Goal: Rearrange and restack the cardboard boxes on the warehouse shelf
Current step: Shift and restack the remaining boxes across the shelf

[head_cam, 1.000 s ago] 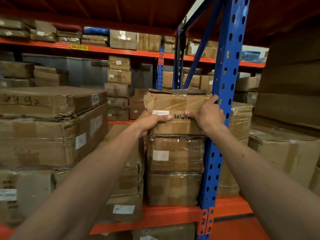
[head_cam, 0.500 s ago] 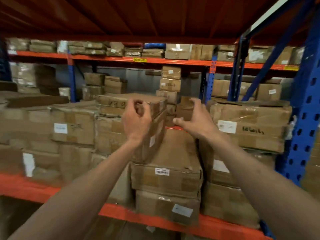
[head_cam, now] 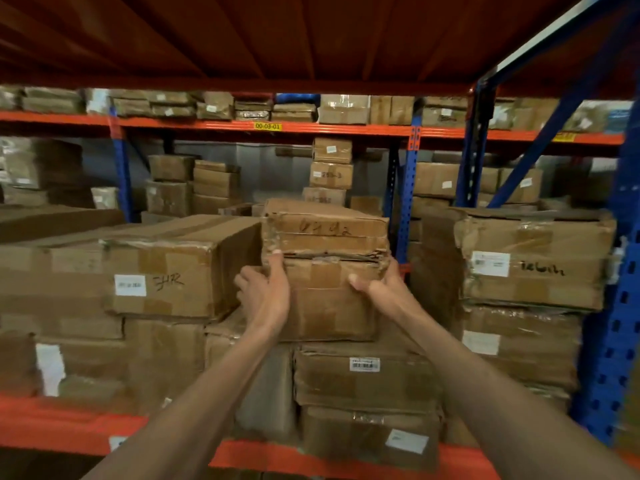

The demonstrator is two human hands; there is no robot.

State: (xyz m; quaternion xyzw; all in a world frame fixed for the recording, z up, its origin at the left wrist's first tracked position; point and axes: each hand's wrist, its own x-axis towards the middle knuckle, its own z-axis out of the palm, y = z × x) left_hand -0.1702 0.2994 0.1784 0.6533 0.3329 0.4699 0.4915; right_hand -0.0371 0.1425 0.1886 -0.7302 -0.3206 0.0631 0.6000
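**Both hands on the middle stack**

Both arms are stretched forward and up toward the flat box (head_cam: 325, 230) (the one with scrawled marker on its front). Left hand (head_cam: 265, 294) is wrapped round the lower left corner of it, thumb up on the front face. Right hand (head_cam: 379, 285) cups the lower right corner, thumb pointing inward across the taped box (head_cam: 325, 303) right below the flat box. The flat box sits on top of that taped one, above the orange shelf beam (head_cam: 69, 424).
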